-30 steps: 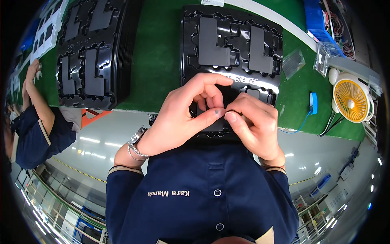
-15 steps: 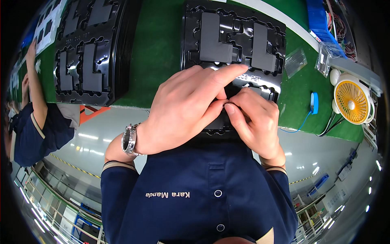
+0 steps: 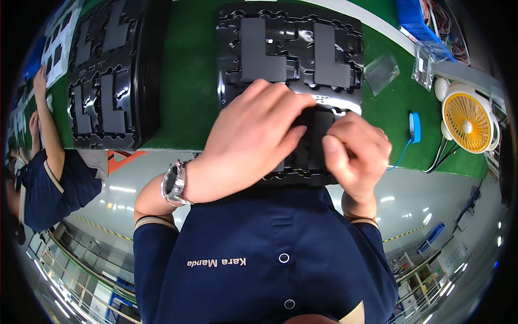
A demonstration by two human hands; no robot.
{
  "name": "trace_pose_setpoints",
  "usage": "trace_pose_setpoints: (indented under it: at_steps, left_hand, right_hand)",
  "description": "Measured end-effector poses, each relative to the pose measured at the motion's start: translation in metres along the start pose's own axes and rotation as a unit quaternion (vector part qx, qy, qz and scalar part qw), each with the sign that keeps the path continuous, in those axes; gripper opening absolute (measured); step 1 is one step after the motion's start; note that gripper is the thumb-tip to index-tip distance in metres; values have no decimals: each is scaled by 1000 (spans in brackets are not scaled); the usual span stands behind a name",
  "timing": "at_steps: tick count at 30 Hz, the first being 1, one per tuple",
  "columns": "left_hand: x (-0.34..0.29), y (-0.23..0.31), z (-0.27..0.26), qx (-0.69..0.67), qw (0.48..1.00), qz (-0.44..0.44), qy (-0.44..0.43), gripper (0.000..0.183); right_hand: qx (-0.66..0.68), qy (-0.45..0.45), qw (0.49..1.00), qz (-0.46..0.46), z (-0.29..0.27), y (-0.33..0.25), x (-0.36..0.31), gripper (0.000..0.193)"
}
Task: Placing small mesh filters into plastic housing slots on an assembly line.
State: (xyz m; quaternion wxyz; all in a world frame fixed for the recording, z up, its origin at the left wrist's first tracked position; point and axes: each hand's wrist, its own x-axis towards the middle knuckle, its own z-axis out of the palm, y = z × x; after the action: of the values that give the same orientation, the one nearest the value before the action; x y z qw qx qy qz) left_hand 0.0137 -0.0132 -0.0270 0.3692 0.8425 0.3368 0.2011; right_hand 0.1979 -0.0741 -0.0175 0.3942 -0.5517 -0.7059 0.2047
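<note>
A black moulded plastic tray (image 3: 300, 38) lies before me, with dark grey L-shaped pieces seated in its recesses. One such piece (image 3: 256, 51) is at the upper left and another (image 3: 330, 59) at the upper right. My left hand (image 3: 251, 129) is over the tray's near left part, thumb and index finger apart, its other fingers mostly hidden from above. Closed with the thumb against the curled fingers, my right hand (image 3: 359, 154) is at the near right edge; what it holds, if anything, is hidden. Between the hands a dark flat piece (image 3: 319, 137) shows in part.
A stack of similar black trays (image 3: 137, 81) stands left on the green bench top (image 3: 186, 70). To the right are clear plastic bags (image 3: 382, 73), a blue wrist band (image 3: 414, 127) with a cord, a yellow-and-white fan (image 3: 467, 124) and a blue bin (image 3: 423, 27). A co-worker's arm (image 3: 49, 127) reaches in at far left.
My hands were together, fingertips meeting over the tray; now they are apart. The right hand has moved right and closed, and the left thumb and index finger are separate. The view has shifted slightly.
</note>
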Motion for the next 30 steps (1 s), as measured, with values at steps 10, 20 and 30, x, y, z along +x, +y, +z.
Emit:
trace_pose_setpoints:
  at_steps: [10,20,30]
  left_hand:
    - [4,21,46,255,962,66,-75,48]
    - [5,25,34,-107,993,16,-50,33]
    - [-4,19,18,-405,867,-223,-186,22]
  right_hand:
    - [132,171,965,147,-34,21,-40,17]
    - [125,155,967,158,-39,12,-48,15]
    - [165,86,971,152,-24,3,-34,10]
